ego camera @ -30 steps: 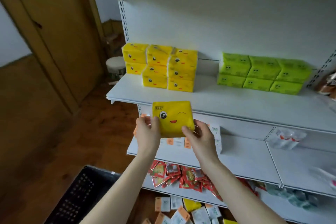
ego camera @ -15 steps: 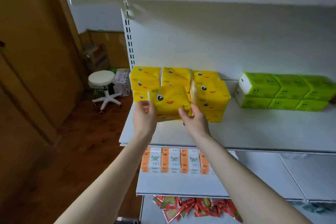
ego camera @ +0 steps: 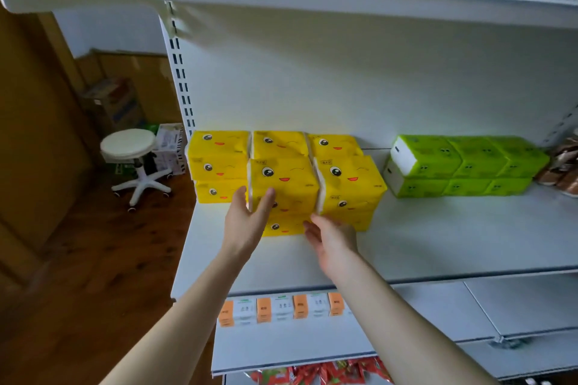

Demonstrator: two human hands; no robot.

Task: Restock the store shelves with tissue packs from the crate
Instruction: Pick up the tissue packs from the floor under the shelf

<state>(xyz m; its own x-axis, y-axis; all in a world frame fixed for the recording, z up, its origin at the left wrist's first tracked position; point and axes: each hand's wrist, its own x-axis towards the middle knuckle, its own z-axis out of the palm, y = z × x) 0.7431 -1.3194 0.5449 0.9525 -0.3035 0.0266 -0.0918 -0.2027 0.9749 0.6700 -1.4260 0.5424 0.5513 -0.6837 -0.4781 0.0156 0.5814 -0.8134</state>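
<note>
Since half a second ago the carried yellow pack (ego camera: 283,180) has gone from mid-air to the top of the middle front stack on the shelf (ego camera: 438,244).

Seating appears nearly complete: the pack sits upright, face forward, level with the neighbouring stack on its right. To finish well, square it flush with the packs beneath and release without dragging it forward. Left hand (ego camera: 247,225) is open, fingers loosely spread, thumb and fingertips touching the stack's left front edge, gripping nothing. Right hand (ego camera: 331,239) is open and relaxed, fingertips at the lower packs' front, holding nothing. Crate is out of view.
</note>
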